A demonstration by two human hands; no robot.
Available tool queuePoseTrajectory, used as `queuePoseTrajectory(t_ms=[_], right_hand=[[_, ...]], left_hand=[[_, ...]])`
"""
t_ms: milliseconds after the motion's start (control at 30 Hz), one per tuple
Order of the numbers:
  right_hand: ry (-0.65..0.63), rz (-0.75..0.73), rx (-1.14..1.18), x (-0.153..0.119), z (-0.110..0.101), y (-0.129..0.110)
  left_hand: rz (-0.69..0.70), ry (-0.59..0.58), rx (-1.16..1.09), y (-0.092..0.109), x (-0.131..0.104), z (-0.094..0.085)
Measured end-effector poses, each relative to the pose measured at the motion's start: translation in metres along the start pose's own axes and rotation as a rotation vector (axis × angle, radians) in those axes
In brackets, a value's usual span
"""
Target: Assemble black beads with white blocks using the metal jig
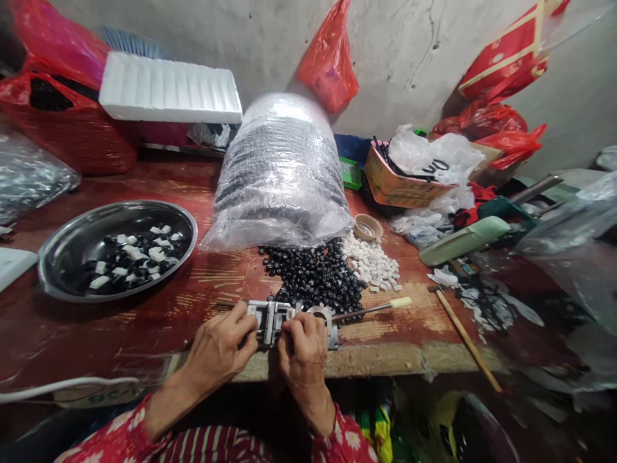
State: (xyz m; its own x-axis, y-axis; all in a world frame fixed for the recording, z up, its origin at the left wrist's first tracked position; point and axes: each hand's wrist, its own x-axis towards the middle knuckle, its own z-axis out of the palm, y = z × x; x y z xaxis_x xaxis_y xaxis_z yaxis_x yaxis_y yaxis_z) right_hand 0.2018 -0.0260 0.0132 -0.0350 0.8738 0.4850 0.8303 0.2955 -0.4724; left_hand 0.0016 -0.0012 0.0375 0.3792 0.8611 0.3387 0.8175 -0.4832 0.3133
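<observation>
A small metal fixture (271, 321) lies at the table's front edge. My left hand (224, 341) is at its left end, thumb and fingers bent close together at a white piece. My right hand (304, 344) is over its middle, fingers curled down on it; what the fingertips of either hand hold is too small to make out. A lever with a pale yellow handle (400, 302) sticks out to the right of the fixture. Behind it lies a heap of black round parts (315, 273), touching a pile of white pieces (373, 260).
At the left a steel bowl (53, 270) holds black and white pieces. A large plastic-wrapped bundle (284, 167) stands behind the heap. On the right are a hammer (467, 341), a green bottle-like object (465, 241) and a filled carton (400, 186).
</observation>
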Motion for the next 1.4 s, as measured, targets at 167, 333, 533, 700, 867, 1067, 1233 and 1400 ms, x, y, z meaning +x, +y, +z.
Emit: queuePoseTrajectory(t_ms=[167, 333, 533, 700, 867, 1067, 1233, 1400], right_hand=[[0.010, -0.025, 0.052, 0.001, -0.001, 0.002], [-0.054, -0.037, 0.091, 0.003, -0.015, 0.001], [-0.240, -0.156, 0.039, 0.033, -0.045, 0.004], [-0.330, -0.194, -0.117, 0.107, -0.025, 0.015], [-0.501, -0.216, -0.322, 0.163, 0.020, 0.022], [-0.497, -0.218, -0.297, 0.165, 0.026, 0.024], [-0.375, -0.123, -0.041, 0.143, 0.001, 0.033], [-0.341, -0.081, 0.239, 0.104, -0.030, 0.037]], left_hand=[[0.001, 0.019, 0.017, 0.001, 0.000, 0.003], [-0.047, -0.062, -0.155, -0.005, 0.004, -0.006], [-0.233, -0.076, -0.374, -0.023, 0.042, -0.021], [-0.301, -0.032, -0.188, -0.031, 0.099, 0.000], [-0.288, -0.059, -0.152, -0.043, 0.129, 0.026], [-0.275, -0.034, -0.225, -0.053, 0.124, 0.032], [-0.261, -0.012, -0.342, -0.047, 0.098, 0.012], [-0.142, -0.003, -0.462, -0.040, 0.058, -0.014]])
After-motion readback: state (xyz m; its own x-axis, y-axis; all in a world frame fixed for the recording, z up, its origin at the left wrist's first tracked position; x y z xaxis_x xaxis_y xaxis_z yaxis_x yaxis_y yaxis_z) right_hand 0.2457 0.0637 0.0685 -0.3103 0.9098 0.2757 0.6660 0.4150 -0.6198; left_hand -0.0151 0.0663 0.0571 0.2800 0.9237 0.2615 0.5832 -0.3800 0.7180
